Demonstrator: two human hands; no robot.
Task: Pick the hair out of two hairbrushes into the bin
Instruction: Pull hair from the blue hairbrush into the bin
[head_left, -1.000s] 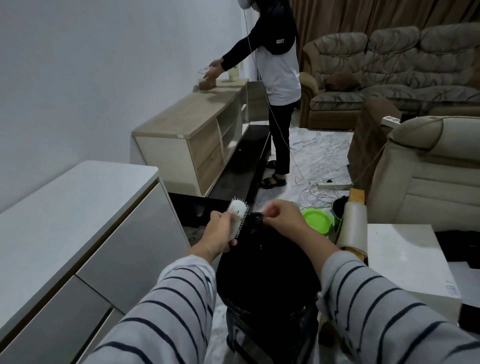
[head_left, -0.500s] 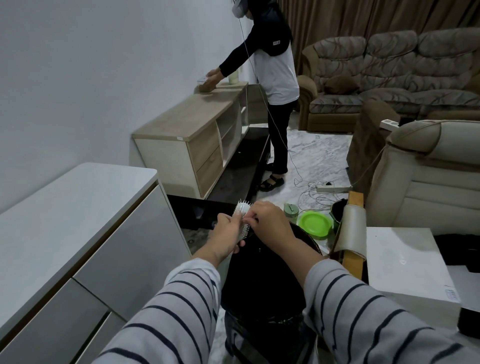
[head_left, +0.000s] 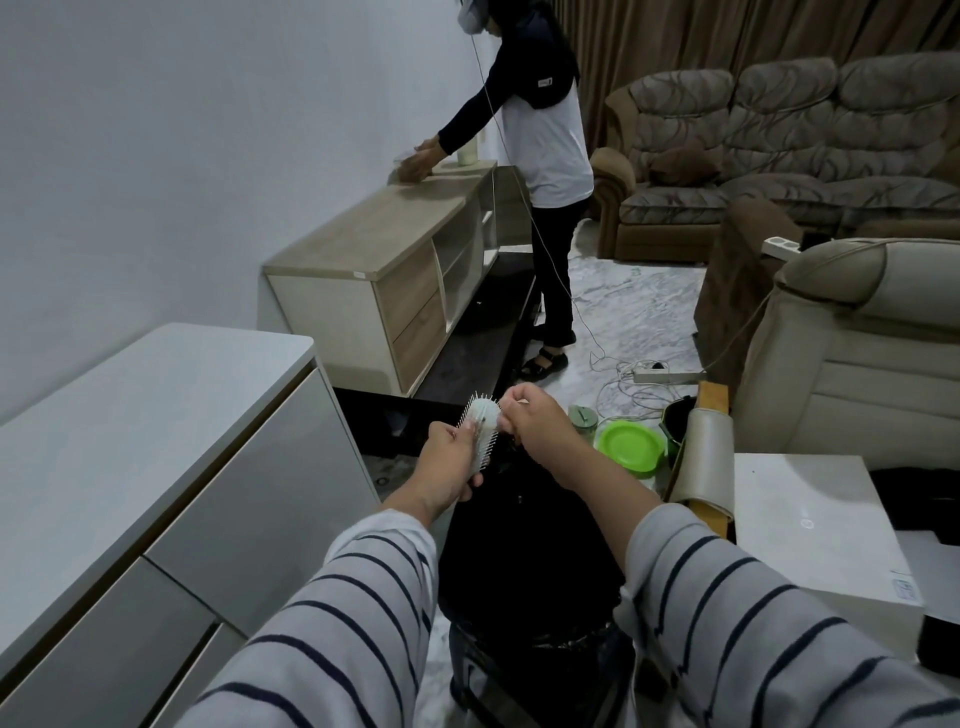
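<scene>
Living-room setting: marble-patterned floor (head_left: 639, 312), a white cabinet (head_left: 130, 441) along the left wall, a wooden TV console (head_left: 374, 249) beyond it, and a patterned sofa (head_left: 779, 156) at the far right. A second person (head_left: 540, 156) stands at the far end of the console.

Both hands are raised in the centre of the view, directly above a bin lined with a black bag (head_left: 524, 545).

- Left hand (head_left: 447, 467): closed around the lower part of a white hairbrush (head_left: 480, 423), holding it tilted, with the bristled head pointing up and away.
- Right hand (head_left: 530, 421): fingers (head_left: 511, 410) pinched together at the brush head, touching the bristles. Whether hair is held in the pinch cannot be determined.

A green plate (head_left: 631, 444) lies on the floor just right of the hands. A white surface (head_left: 810, 519) occupies the right foreground.
</scene>
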